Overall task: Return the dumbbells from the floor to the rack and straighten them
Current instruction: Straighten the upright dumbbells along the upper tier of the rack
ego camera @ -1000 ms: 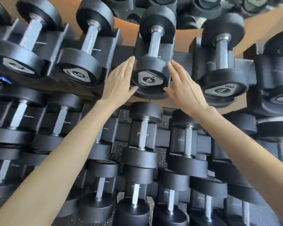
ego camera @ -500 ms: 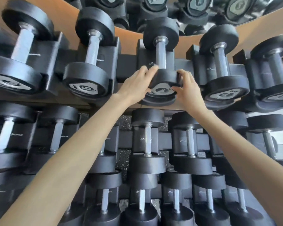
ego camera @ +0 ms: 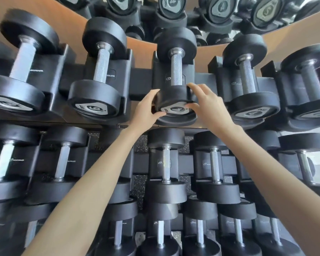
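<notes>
left grip [ego camera: 146,108]: curled, clasping | right grip [ego camera: 208,104]: curled, clasping | both arms extended

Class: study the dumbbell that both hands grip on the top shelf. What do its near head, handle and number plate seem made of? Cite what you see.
The dumbbell head: matte black, rounded edges, probably a rubber or urethane coating. The handle: silvery metal, likely steel, with fine knurled texture. The number plate: flat grey inlay bearing a dark 4; metal or plastic, unclear.
</notes>
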A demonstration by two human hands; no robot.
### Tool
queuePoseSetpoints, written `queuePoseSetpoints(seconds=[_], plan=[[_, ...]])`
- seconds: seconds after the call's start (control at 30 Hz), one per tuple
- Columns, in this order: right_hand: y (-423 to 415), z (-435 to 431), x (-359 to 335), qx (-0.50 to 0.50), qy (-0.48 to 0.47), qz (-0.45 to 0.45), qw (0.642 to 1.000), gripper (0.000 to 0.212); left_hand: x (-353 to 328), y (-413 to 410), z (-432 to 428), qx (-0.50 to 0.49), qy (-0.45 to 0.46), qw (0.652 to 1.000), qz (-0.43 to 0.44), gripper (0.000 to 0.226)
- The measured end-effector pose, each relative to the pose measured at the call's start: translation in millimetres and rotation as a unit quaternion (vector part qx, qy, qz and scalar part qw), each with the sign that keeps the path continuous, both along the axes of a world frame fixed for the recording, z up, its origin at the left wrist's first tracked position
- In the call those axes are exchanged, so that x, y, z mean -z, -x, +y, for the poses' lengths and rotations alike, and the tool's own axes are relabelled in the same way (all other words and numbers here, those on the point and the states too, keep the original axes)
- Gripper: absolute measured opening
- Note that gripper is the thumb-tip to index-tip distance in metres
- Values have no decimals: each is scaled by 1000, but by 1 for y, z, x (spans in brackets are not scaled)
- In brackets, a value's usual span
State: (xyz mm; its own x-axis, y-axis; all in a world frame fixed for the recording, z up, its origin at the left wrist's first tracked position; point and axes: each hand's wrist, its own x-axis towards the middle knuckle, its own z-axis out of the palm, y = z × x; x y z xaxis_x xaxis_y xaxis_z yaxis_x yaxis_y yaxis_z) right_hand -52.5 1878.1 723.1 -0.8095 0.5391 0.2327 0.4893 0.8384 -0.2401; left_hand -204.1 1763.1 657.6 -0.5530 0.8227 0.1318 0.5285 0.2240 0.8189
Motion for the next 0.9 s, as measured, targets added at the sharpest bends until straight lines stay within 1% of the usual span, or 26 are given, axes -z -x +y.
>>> queuePoseSetpoints(seconds=[0.07, 0.1, 0.13, 0.17, 0.2, 0.23, 0.27, 0.3, 0.33, 0.37, 0.4, 0.43, 0.47, 0.53, 0.57, 0.63, 0.7, 0.73, 0.77, 0.8, 0.87, 0.9], plan=[[-7, 6, 8, 18, 13, 33, 999, 53, -7, -1, 3, 21, 6, 999, 48, 66], [-11, 9, 13, 27, 53, 60, 996, 52, -14, -1, 4, 36, 15, 996, 82, 65], [-15, 12, 18, 40, 124, 101, 986, 51, -22, -2, 5, 51, 27, 990, 126, 65], [-18, 12, 23, 54, 214, 149, 964, 50, -32, -2, 6, 64, 42, 981, 178, 66], [-20, 9, 28, 58, 300, 193, 933, 49, -42, -2, 9, 76, 60, 968, 232, 67], [-20, 5, 34, 60, 364, 226, 902, 48, -52, -2, 12, 85, 77, 952, 282, 68], [-19, 2, 39, 65, 394, 240, 885, 48, -60, -2, 14, 89, 92, 939, 319, 70], [-18, -1, 44, 69, 403, 245, 879, 48, -65, -3, 16, 87, 101, 932, 338, 71], [-18, -2, 45, 78, 370, 235, 895, 49, -69, -3, 16, 83, 106, 931, 340, 71], [-18, 0, 41, 88, 288, 205, 931, 51, -70, -1, 16, 78, 103, 935, 330, 72], [-20, 5, 37, 91, 179, 166, 965, 52, -68, 2, 16, 77, 93, 944, 308, 72], [-23, 10, 32, 80, 88, 136, 984, 53, -64, 5, 15, 81, 82, 955, 274, 72], [-27, 15, 26, 48, 43, 118, 991, 56, -58, 8, 13, 87, 70, 969, 221, 72], [-27, 18, 11, -30, 50, 92, 994, 63, -40, 11, 8, 86, 49, 991, 90, 73], [-23, 17, 6, -50, 50, 75, 995, 66, -31, 9, 5, 70, 42, 996, 46, 73], [-12, 12, 1, -54, 31, 56, 996, 65, -14, 4, 4, 20, 24, 999, 15, 64], [-5, 10, 5, -33, 37, 79, 996, 59, -13, 2, 6, 6, 29, 999, 34, 53], [-6, 11, 9, -22, 53, 100, 993, 56, -18, 2, 7, 18, 45, 997, 58, 51], [-9, 11, 15, -11, 91, 129, 987, 54, -24, 2, 8, 37, 64, 993, 94, 52], [-14, 13, 21, 2, 155, 170, 973, 53, -32, 1, 9, 57, 80, 986, 135, 54], [-25, 18, 33, 22, 292, 250, 923, 51, -48, -4, 13, 84, 96, 968, 216, 56], [-28, 17, 39, 28, 335, 274, 901, 51, -57, -8, 16, 89, 100, 958, 253, 57]])
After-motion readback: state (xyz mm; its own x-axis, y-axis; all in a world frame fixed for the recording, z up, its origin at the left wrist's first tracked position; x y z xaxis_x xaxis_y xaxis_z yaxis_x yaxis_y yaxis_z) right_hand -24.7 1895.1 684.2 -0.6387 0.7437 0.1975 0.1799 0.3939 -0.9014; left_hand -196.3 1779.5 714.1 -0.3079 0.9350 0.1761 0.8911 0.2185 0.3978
